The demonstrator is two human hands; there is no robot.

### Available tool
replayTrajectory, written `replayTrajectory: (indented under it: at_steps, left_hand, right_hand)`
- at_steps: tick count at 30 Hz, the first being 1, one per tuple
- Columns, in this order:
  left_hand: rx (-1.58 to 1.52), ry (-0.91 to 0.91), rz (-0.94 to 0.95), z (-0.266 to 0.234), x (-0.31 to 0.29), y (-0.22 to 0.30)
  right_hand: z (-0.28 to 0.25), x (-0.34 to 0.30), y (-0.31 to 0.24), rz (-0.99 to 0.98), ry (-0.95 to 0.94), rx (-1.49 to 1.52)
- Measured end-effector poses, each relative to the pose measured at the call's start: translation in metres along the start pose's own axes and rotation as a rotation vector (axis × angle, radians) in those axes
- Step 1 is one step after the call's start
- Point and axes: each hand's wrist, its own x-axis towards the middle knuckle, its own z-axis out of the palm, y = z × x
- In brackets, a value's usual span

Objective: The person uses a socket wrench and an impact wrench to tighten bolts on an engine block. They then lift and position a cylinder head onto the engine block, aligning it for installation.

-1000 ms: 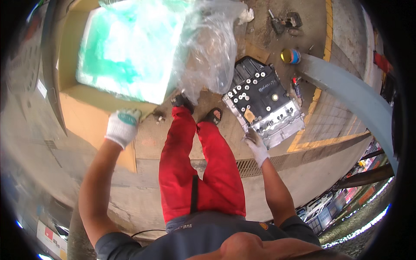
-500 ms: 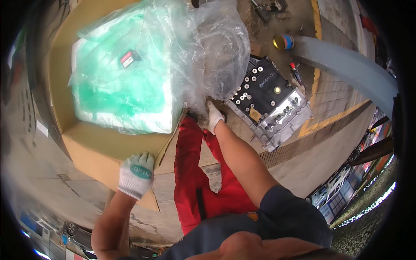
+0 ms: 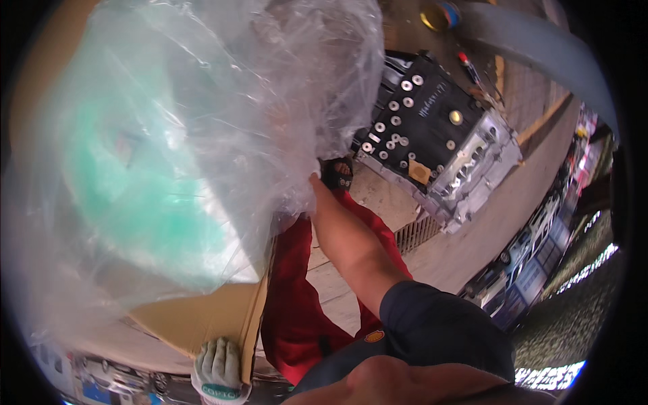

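Observation:
My left hand (image 3: 219, 370), in a white knit glove with a green patch, holds the near edge of a brown cardboard flap (image 3: 202, 317). Its fingers lie over the flap's upper face. The flap belongs to a box containing a green-and-white slab-like thing (image 3: 182, 226), seen blurred through clear plastic sheeting (image 3: 283, 88). My right forearm (image 3: 347, 233) reaches up to the gathered lower end of this sheeting. My right hand is covered by the plastic from the wrist on, so its fingers are hidden.
An engine block (image 3: 428, 128) with a black face and silver side lies on the ground to the right. Beyond it are a red-capped tube (image 3: 464, 59), a round can (image 3: 437, 16) and a thick grey curved pipe (image 3: 533, 47). A floor grating (image 3: 417, 233) runs below the block.
The plastic sheeting has billowed up and spread left over the box and the green slab. My right hand has moved slightly left, under the plastic. My left hand is lower, with the flap's edge.

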Motion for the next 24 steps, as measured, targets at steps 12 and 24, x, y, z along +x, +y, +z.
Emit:
replayTrajectory:
  at_steps: [12,24]
  left_hand:
    - [0.038,0.228,-0.450,-0.177,-0.196,-0.072]
    - [0.320,0.198,-0.523,-0.132,-0.219,-0.075]
  right_hand:
    - [0.143,-0.218,0.109,0.085,-0.087,0.051]
    - [0.146,-0.303,-0.011,-0.009,-0.367,-0.005]
